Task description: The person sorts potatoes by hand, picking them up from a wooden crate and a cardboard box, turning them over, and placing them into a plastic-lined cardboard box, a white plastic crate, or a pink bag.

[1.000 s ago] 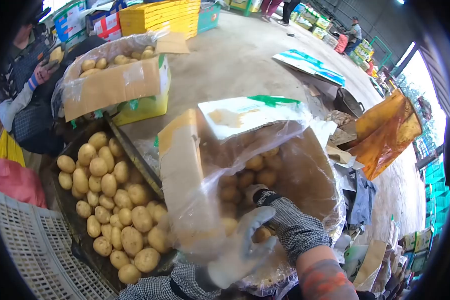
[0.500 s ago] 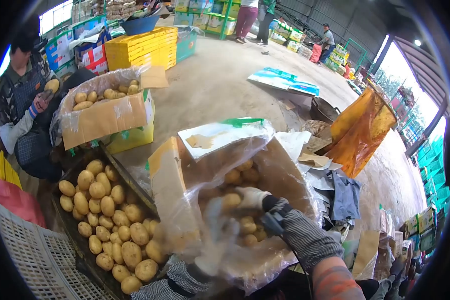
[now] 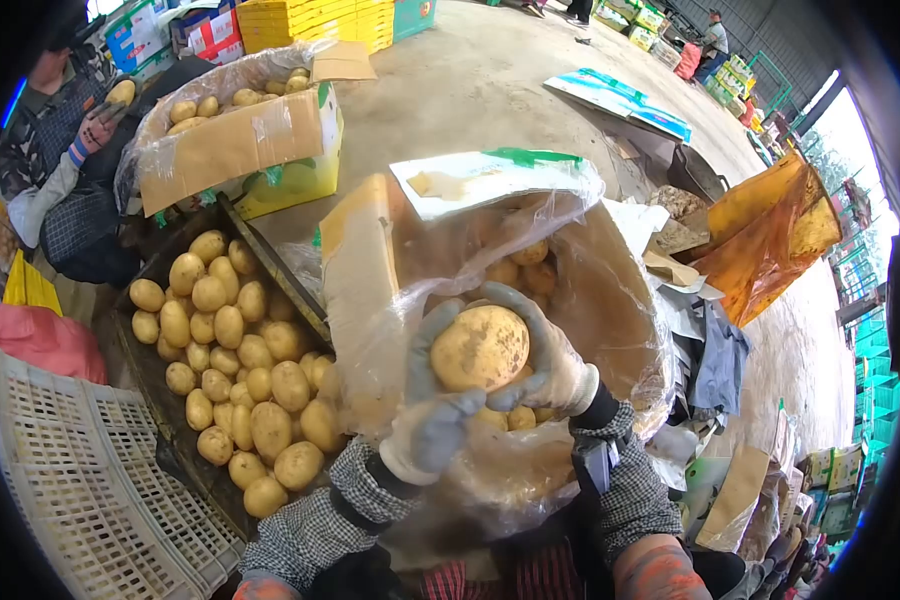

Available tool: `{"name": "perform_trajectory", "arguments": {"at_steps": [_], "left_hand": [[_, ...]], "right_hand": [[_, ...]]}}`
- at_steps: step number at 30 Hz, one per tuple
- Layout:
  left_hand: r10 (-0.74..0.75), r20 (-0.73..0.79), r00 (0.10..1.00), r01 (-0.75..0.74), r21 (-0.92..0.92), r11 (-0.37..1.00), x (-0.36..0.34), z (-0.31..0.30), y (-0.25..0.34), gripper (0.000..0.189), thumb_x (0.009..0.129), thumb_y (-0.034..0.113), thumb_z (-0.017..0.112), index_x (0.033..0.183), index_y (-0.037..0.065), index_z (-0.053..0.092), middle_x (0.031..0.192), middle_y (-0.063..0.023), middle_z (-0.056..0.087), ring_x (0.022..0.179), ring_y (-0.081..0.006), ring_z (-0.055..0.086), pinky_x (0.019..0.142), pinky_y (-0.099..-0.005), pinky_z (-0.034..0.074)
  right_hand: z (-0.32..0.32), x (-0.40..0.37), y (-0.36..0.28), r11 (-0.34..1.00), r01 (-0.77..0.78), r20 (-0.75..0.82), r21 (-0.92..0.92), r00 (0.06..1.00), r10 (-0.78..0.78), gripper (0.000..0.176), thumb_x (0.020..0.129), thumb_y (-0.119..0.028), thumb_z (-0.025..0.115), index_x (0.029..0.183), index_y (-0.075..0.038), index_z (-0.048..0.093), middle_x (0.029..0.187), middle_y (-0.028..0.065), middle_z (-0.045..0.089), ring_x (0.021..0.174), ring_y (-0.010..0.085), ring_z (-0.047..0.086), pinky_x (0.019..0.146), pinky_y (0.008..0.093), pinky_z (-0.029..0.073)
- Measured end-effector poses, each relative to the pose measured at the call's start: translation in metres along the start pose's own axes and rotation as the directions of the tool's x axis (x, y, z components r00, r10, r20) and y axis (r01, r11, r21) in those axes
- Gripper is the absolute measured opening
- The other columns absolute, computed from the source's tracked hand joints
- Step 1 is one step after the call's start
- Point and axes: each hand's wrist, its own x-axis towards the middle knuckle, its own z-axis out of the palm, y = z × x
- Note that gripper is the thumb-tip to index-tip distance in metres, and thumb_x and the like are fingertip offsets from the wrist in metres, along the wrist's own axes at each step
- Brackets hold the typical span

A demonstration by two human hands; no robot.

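Note:
A large potato (image 3: pixel 480 348) with dark soil patches is held up between my two gloved hands. My left hand (image 3: pixel 428 415) cups it from the left and below. From the right, my right hand (image 3: pixel 560 365) closes around it, fingers bent over the top edge and underneath. Both hands are above an open cardboard box (image 3: pixel 358 285) lined with clear plastic film (image 3: pixel 620 340). Inside lie several potatoes (image 3: pixel 530 268), partly hidden by the film and my hands. To the left, a dark tray (image 3: pixel 275 265) holds a heap of potatoes (image 3: pixel 228 325).
A white slatted crate (image 3: pixel 65 440) is at the lower left. Beyond the tray stands another potato box (image 3: pixel 220 155), beside a seated co-worker whose gloved hand (image 3: pixel 95 130) holds a potato. An orange sheet-covered container (image 3: pixel 770 240) and grey cloth (image 3: pixel 720 360) are at the right.
My right hand has come up and left from inside the box. My left hand, blurred before, is now steady, and both hands hold the large potato. The view has shifted downward.

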Motion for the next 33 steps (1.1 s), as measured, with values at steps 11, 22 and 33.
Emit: {"name": "perform_trajectory", "arguments": {"at_steps": [11, 22, 33], "left_hand": [[-0.016, -0.139, 0.990, 0.052, 0.256, 0.965, 0.000, 0.008, -0.001, 0.060, 0.096, 0.020, 0.062, 0.147, 0.006, 0.032, 0.136, -0.0120, 0.045, 0.126, -0.0211, 0.049, 0.107, -0.0378, 0.045], [0.064, -0.147, 0.987, -0.041, 0.153, 0.987, 0.007, 0.006, -0.006, 0.052, 0.104, 0.035, 0.046, 0.144, 0.002, 0.036, 0.137, -0.0143, 0.047, 0.123, -0.0225, 0.053, 0.104, -0.0351, 0.045], [0.011, -0.206, 0.979, 0.024, 0.167, 0.986, -0.007, 0.005, -0.005, 0.047, 0.105, 0.023, 0.042, 0.147, 0.003, 0.037, 0.142, -0.0088, 0.046, 0.127, -0.0184, 0.050, 0.104, -0.0314, 0.046]], "right_hand": [[0.004, -0.010, -0.001, 0.977, 0.141, -0.042, -0.161, 0.988, -0.149, 0.104, 0.058, -0.031, 0.097, 0.142, -0.002, 0.043, 0.142, 0.0149, 0.051, 0.131, 0.0262, 0.049, 0.109, 0.0392, 0.040], [0.022, -0.008, 0.003, 0.951, 0.096, -0.196, 0.295, 0.980, -0.038, 0.071, 0.078, -0.014, 0.081, 0.139, -0.001, 0.048, 0.132, 0.0154, 0.058, 0.116, 0.0237, 0.061, 0.093, 0.0350, 0.053], [0.052, 0.009, -0.011, 0.998, -0.020, -0.432, -0.067, 0.902, -0.011, 0.044, 0.094, -0.017, 0.060, 0.133, 0.002, 0.054, 0.117, 0.0119, 0.065, 0.107, 0.0166, 0.060, 0.096, 0.0307, 0.048]]}}
